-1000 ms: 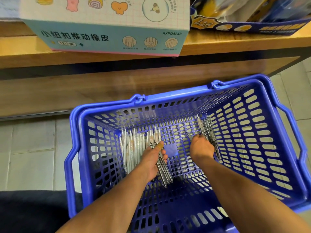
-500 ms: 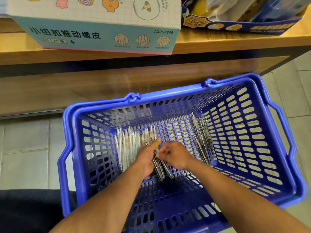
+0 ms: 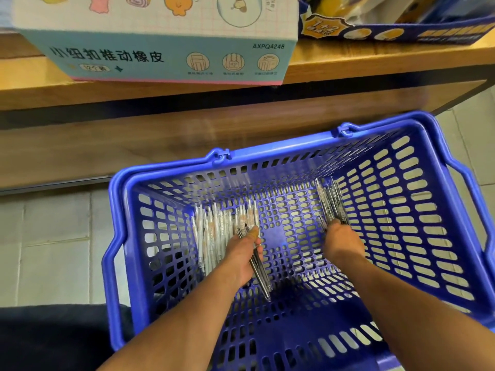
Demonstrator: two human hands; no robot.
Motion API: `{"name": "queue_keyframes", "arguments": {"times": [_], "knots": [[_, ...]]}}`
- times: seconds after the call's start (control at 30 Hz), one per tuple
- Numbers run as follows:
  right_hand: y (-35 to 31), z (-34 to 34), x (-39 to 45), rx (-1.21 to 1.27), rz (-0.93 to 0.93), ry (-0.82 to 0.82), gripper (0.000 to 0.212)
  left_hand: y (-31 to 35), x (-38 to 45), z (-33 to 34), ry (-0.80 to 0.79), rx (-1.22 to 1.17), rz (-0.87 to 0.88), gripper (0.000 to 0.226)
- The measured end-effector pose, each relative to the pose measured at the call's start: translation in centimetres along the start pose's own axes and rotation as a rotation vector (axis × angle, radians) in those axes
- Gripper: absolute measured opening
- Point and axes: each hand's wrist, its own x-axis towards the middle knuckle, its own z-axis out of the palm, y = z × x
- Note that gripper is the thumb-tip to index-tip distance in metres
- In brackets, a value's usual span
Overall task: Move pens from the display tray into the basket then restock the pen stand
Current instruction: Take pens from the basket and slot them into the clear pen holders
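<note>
Pens already lie in the blue basket (image 3: 439, 145): a pale pile (image 3: 214, 231) at 9 o'clock on its floor and a dark bunch (image 3: 330, 202) at 2 o'clock. The left hand (image 3: 241, 259) has its grip clamped on several dark pens (image 3: 261, 274); the right hand (image 3: 344, 243) reaches into the dark bunch, its grip hidden. Restocking the stand looks still undone; neither stand nor tray shows. At 12 o'clock, a box (image 3: 160, 38) reads "AXPQ4248".

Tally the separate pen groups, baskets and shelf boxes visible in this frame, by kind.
Pen groups: 3 (white pens on the basket floor, dark pens held in the left hand, dark pens at the right hand)
Blue basket: 1
Shelf boxes: 2 (pale box, dark blue box)
Total: 6
</note>
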Motion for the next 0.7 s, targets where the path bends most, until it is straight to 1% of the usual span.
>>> {"name": "queue_keyframes", "arguments": {"times": [0.07, 0.17, 0.23, 0.27, 0.33, 0.43, 0.5, 0.57, 0.63, 0.7], "knots": [[0.0, 0.7, 0.4, -0.102, -0.034, -0.009, 0.05, 0.1, -0.1, 0.0, -0.01, -0.01, -0.004, 0.024], [-0.7, 1.2, 0.6, -0.145, -0.057, -0.007, 0.051, 0.1, -0.2, 0.0, -0.033, -0.021, -0.018, 0.021], [-1.1, 1.2, 0.5, -0.124, -0.073, -0.014, 0.046, 0.2, -0.2, -0.1, -0.05, -0.031, -0.025, 0.018], [-1.3, 0.9, 0.4, -0.082, -0.09, -0.022, 0.04, 0.1, -0.2, -0.1, -0.057, -0.034, -0.028, 0.018], [-2.1, 0.1, 0.2, 0.135, -0.165, -0.092, 0.025, 0.1, -0.2, 0.0, -0.064, -0.037, -0.028, 0.02], [-3.7, -1.3, -1.0, 0.61, -0.281, -0.284, 0.012, 0.1, 0.0, 0.1, -0.089, -0.058, -0.013, 0.024], [-4.8, -1.9, -2.3, 0.751, -0.351, -0.354, 0.015, 0.0, 0.0, 0.4, -0.118, -0.054, 0.006, 0.034], [-5.9, -1.9, -3.5, 0.789, -0.4, -0.381, 0.019, -0.2, 0.2, 0.5, -0.154, -0.031, 0.01, 0.056], [-6.5, -1.4, -4.2, 0.806, -0.417, -0.362, 0.021, -0.5, 0.4, 0.6, -0.212, -0.022, 0.001, 0.078], [-6.8, -0.9, -4.4, 0.816, -0.433, -0.334, 0.02, -0.6, 0.6, 0.8, -0.241, -0.01, 0.02, 0.082]]}}
